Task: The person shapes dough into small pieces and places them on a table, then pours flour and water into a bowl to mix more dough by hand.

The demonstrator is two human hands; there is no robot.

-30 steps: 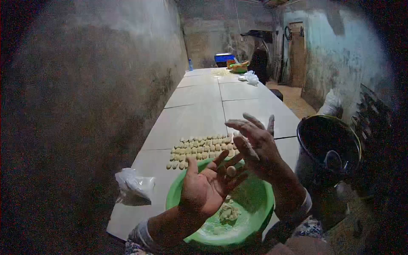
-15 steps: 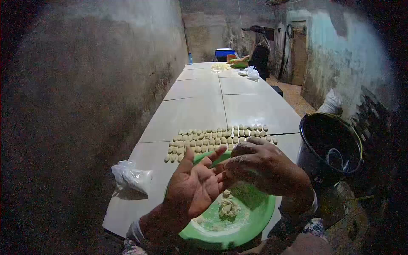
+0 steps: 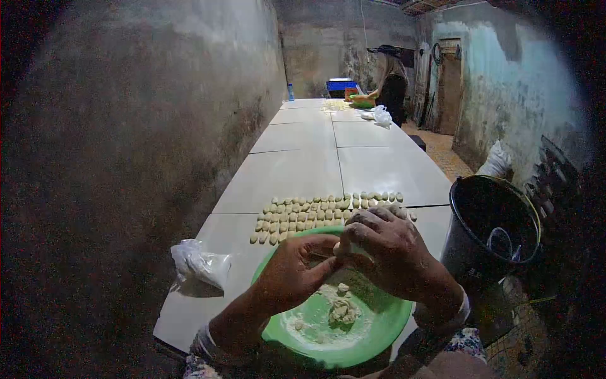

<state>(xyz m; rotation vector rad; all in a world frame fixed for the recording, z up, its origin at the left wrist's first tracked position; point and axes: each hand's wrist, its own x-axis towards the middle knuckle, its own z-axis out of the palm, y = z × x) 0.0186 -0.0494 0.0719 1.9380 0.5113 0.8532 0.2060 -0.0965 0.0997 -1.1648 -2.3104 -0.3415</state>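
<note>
Above the green basin, my two hands meet. My left hand is closed, its thumb and fingers pinched toward the right hand. Curled over from the other side is my right hand, its fingers dusted with flour. A small pale bit of dough shows where the fingertips meet, mostly hidden by them. Inside the basin lie a crumbly lump of dough and loose white flour. Beyond the basin, several small oval dough pieces stand in rows on the white tiled table.
A plastic bag of white powder lies on the left. A large black bucket stands to the right, with a white sack behind it. Another person works at the table's far end beside a bowl.
My left hand has turned from palm-up with spread fingers to a closed pinch against the right hand. The view has tilted slightly upward. The far person has leaned toward the bowl.
</note>
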